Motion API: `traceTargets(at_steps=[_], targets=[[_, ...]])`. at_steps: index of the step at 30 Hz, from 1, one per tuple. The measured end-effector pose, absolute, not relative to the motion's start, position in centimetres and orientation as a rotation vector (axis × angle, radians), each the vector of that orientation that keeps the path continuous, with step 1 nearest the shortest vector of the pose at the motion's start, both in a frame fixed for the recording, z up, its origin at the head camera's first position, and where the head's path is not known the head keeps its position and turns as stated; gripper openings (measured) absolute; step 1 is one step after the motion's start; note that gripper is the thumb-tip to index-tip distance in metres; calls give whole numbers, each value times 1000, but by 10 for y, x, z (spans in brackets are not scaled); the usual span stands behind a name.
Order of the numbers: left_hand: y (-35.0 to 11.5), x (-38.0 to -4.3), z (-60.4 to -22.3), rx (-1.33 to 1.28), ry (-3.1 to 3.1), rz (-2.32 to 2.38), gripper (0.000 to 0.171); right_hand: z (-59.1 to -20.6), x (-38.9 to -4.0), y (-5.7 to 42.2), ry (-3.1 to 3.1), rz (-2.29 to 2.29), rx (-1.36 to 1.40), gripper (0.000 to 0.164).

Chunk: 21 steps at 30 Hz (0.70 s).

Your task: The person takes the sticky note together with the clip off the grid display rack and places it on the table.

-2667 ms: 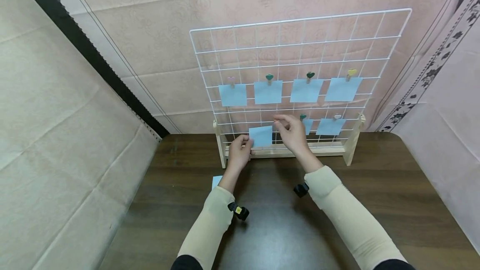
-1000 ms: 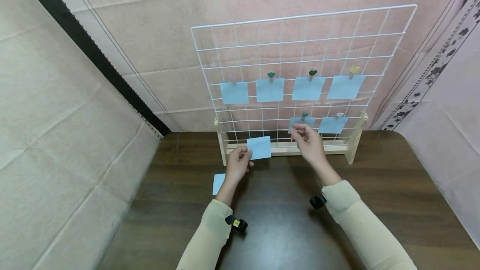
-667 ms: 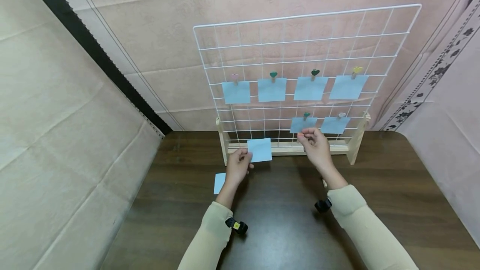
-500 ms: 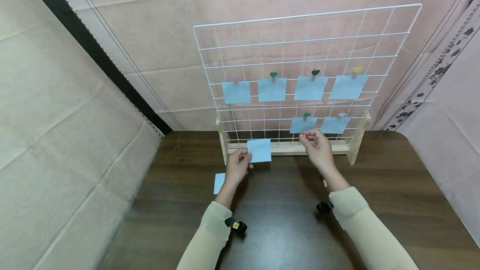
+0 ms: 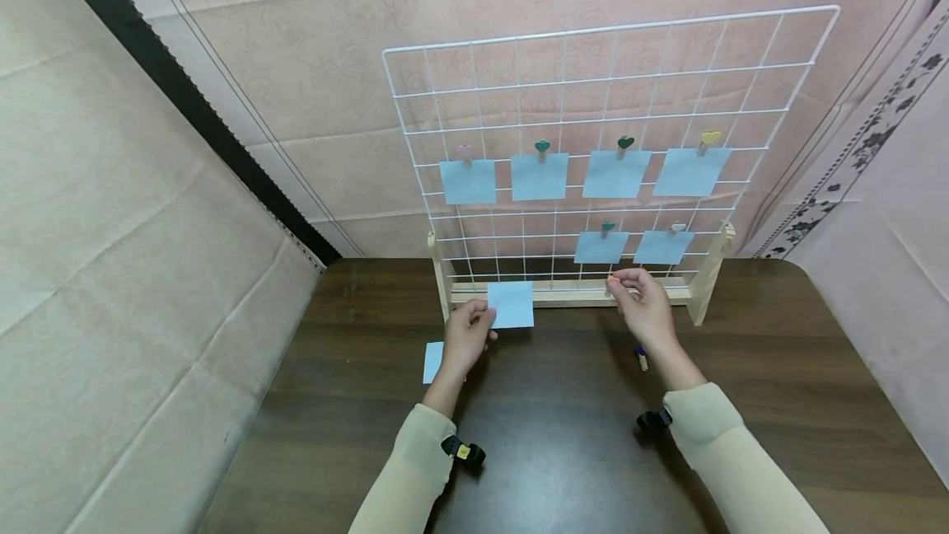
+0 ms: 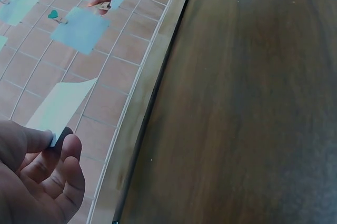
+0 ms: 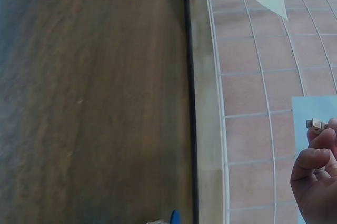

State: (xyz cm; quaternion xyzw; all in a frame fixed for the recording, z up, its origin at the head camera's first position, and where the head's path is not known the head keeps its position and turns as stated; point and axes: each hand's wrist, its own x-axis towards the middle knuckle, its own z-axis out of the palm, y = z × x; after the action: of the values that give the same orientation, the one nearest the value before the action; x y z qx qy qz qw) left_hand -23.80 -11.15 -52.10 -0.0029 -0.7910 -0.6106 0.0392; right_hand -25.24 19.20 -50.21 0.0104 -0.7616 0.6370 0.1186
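My left hand (image 5: 467,336) pinches a light blue paper note (image 5: 510,305) by its left edge, thumb on the front, held before the lower left of the white wire grid (image 5: 549,121). To the right, my right hand (image 5: 643,307) pinches a small wooden clothespin (image 7: 316,125) with an orange-red decoration, just below a hung blue note (image 5: 601,248). On the table beside my right wrist lies another clothespin (image 5: 642,359) with a blue top. A second loose blue note (image 5: 432,363) lies on the table, partly hidden by my left forearm.
Four-sided mesh stands in a pale wooden base (image 5: 571,297) at the back of the dark wooden table (image 5: 549,452). Several blue notes hang from it in two rows, on clips with heart tops such as the yellow heart (image 5: 710,138). Pale cloth (image 5: 296,89) covers the walls.
My right hand has drawn away from the note, rightward and nearer to me, with the clothespin. My left hand has lowered the note. The blue-topped clothespin has come into sight.
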Motion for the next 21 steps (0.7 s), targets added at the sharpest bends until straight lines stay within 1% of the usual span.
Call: traceTargets(at_steps=[13,18,21], targets=[[-118,-230,-530,-1,-2449,-1855,20,-508,-241,204,-2301,1780,-34,32],[-120,-228,-532,7,-2450,-1847,22,-491,-230,201,-2273,1837,-23,29],[-122,-226,-533,10,-2448,-1849,22,-492,-229,203,-2265,1851,-35,28]])
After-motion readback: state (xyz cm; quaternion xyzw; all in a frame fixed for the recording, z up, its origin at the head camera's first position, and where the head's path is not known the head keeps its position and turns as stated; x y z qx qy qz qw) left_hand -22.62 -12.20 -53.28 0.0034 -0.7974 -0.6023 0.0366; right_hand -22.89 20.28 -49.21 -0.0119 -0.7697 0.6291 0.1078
